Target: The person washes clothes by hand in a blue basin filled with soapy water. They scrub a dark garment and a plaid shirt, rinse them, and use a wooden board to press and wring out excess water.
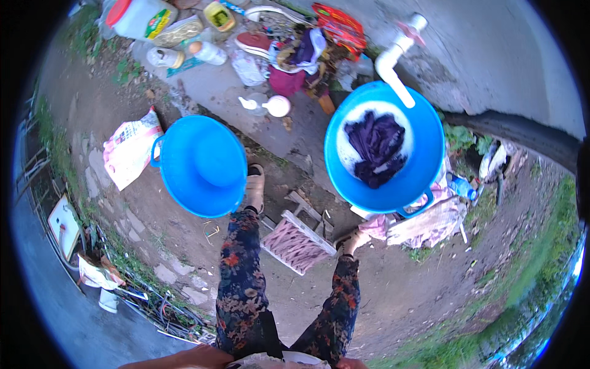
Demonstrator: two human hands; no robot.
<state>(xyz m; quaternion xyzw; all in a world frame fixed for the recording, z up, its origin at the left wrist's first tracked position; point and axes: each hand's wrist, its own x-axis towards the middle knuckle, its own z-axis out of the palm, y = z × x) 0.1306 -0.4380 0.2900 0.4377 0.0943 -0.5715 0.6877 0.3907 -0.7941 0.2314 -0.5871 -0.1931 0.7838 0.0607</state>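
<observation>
At the lower edge my left hand (214,355) rests by my hip, against the top of my flowered trousers (243,270). Only a sliver of my right hand (351,363) shows at the other hip. The fingers of both are hidden. Ahead on the right, a blue basin (430,141) holds dark purple cloth (376,147) in white suds. A second blue basin (212,157) with nothing in it stands tilted on the left, beside my foot. Between my feet is a low stool (299,241) with a woven seat. Neither hand touches a basin.
A white pipe (393,60) juts out over the right basin. On the concrete ledge stand a white pump bottle (276,106), a red-lidded tub (141,18), shoes (255,43) and a red packet (340,29). A pinkish sack (130,147) lies left; crumpled cloth (424,224) lies right.
</observation>
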